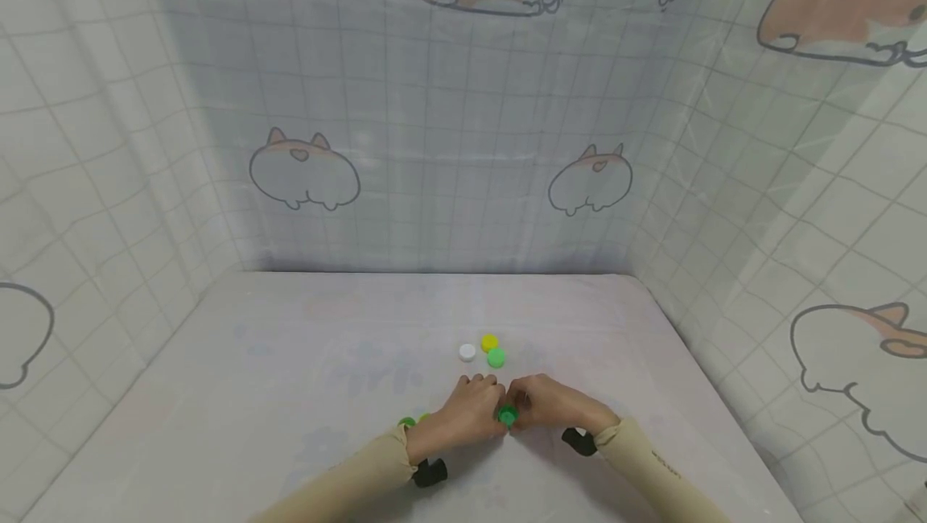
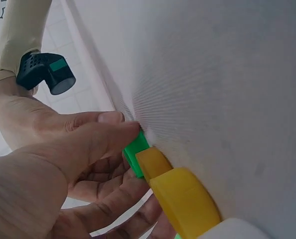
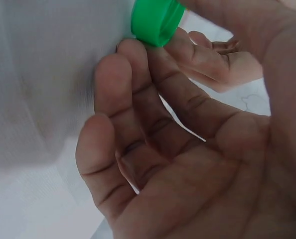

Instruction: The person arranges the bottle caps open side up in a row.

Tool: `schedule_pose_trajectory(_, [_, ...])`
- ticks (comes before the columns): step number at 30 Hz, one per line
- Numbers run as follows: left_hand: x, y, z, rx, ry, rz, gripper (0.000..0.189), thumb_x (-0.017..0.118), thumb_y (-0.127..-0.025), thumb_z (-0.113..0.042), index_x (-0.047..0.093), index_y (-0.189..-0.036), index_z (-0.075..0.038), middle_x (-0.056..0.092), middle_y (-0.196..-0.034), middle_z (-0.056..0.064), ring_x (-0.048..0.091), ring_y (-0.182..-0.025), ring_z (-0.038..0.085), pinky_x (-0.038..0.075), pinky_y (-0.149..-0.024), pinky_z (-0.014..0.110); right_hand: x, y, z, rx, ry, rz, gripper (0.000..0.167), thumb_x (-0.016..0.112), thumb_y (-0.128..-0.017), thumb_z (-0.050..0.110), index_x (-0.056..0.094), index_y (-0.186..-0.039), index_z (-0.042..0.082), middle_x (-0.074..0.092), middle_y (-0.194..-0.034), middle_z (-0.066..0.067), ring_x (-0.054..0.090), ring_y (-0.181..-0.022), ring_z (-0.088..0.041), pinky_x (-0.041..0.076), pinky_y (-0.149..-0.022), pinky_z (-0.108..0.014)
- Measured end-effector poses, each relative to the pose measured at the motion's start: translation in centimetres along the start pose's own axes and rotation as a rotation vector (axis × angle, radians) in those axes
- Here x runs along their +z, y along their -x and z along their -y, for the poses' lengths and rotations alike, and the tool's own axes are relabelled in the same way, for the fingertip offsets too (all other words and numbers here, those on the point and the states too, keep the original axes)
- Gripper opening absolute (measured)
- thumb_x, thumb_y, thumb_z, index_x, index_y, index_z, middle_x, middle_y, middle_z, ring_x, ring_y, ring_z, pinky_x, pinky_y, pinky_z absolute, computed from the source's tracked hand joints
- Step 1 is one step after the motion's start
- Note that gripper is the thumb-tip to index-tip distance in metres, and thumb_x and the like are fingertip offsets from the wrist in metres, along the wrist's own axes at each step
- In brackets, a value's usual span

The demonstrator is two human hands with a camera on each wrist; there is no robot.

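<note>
Between my two hands is a green bottle cap (image 1: pixel 508 414), held low over the cloth-covered table. My left hand (image 1: pixel 467 410) grips it with the thumb on one side and the index finger on the other, as the left wrist view shows. My right hand (image 1: pixel 558 405) also pinches this green cap (image 3: pixel 155 22) near the thumb and index finger; its other fingers curve loosely below. Beyond the hands, a white cap (image 1: pixel 467 352), a yellow cap (image 1: pixel 489 343) and a light green cap (image 1: pixel 496 357) lie close together.
Past my left wrist, a green cap (image 1: pixel 407 422) and a yellow-green cap (image 1: pixel 424 417) lie partly hidden. An orange-yellow piece (image 2: pixel 155 162) shows right behind the held cap. Patterned cloth walls (image 1: pixel 449 105) surround the table (image 1: pixel 290 330) at the back and both sides.
</note>
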State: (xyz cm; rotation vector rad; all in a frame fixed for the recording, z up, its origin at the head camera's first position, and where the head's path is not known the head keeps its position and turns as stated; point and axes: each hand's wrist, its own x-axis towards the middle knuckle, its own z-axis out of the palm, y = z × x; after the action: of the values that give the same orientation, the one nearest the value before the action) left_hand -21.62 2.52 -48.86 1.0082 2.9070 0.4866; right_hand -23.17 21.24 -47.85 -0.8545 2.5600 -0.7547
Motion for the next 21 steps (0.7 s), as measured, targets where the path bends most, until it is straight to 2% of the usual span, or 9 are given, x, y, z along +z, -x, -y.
schedule_pose_trajectory(4, [-0.1,0.1,-0.2,-0.004,0.003,0.016,0.04,0.08,-0.073,-0.049,0.067,-0.088,-0.015,0.053,-0.079,-0.008,0.047,-0.075,0.009,0.042,-0.074,0.036,-0.1,0.2,0.1,0.014,0.001,0.005,0.033,0.083,-0.074,0.025,0.068,-0.1,0.013,0.067,-0.094,0.005,0.056,-0.081,-0.005,0.046,-0.071,-0.02])
schedule_pose_trajectory(6, [-0.3,0.2,-0.2,-0.01,0.003,0.027,0.043,0.079,-0.074,-0.051,0.068,-0.093,-0.014,0.055,-0.081,-0.007,0.048,-0.077,0.01,0.043,-0.077,0.039,-0.2,0.3,0.2,0.012,0.015,0.002,0.035,0.083,-0.075,0.026,0.068,-0.102,0.012,0.067,-0.095,0.005,0.056,-0.08,-0.005,0.046,-0.07,-0.02])
schedule_pose_trajectory(10, [-0.8,0.5,-0.2,-0.016,0.015,0.048,0.043,0.079,-0.075,-0.047,0.069,-0.097,-0.012,0.058,-0.085,-0.006,0.051,-0.079,0.01,0.045,-0.082,0.043,-0.3,0.5,0.3,-0.013,0.056,-0.019,0.039,0.082,-0.076,0.03,0.068,-0.106,0.01,0.068,-0.095,0.003,0.057,-0.078,-0.006,0.047,-0.067,-0.02])
schedule_pose_trajectory(12, [-1.2,0.7,-0.2,-0.015,0.024,0.054,0.042,0.078,-0.077,-0.046,0.07,-0.099,-0.011,0.06,-0.087,-0.006,0.052,-0.079,0.01,0.044,-0.081,0.04,-0.4,0.5,0.3,-0.027,0.069,-0.028,0.041,0.081,-0.076,0.033,0.069,-0.107,0.01,0.069,-0.096,0.003,0.058,-0.079,-0.006,0.047,-0.069,-0.02])
schedule_pose_trajectory(16, [-1.6,0.9,0.1,-0.009,0.034,0.038,0.044,0.077,-0.078,-0.045,0.071,-0.104,-0.01,0.066,-0.095,-0.003,0.057,-0.083,0.01,0.043,-0.078,0.035,-0.7,0.4,0.4,-0.032,0.083,-0.042,0.04,0.08,-0.078,0.035,0.07,-0.109,0.012,0.07,-0.098,0.004,0.059,-0.084,-0.006,0.048,-0.071,-0.02])
schedule_pose_trajectory(21, [-2.3,0.7,0.6,-0.044,0.094,0.019,0.036,0.075,-0.082,-0.037,0.073,-0.105,-0.009,0.07,-0.1,0.0,0.063,-0.087,0.013,0.047,-0.083,0.041,-1.1,-0.2,0.7,-0.021,0.061,-0.083,0.033,0.077,-0.081,0.034,0.071,-0.108,0.017,0.069,-0.099,0.007,0.06,-0.086,-0.006,0.049,-0.069,-0.021])
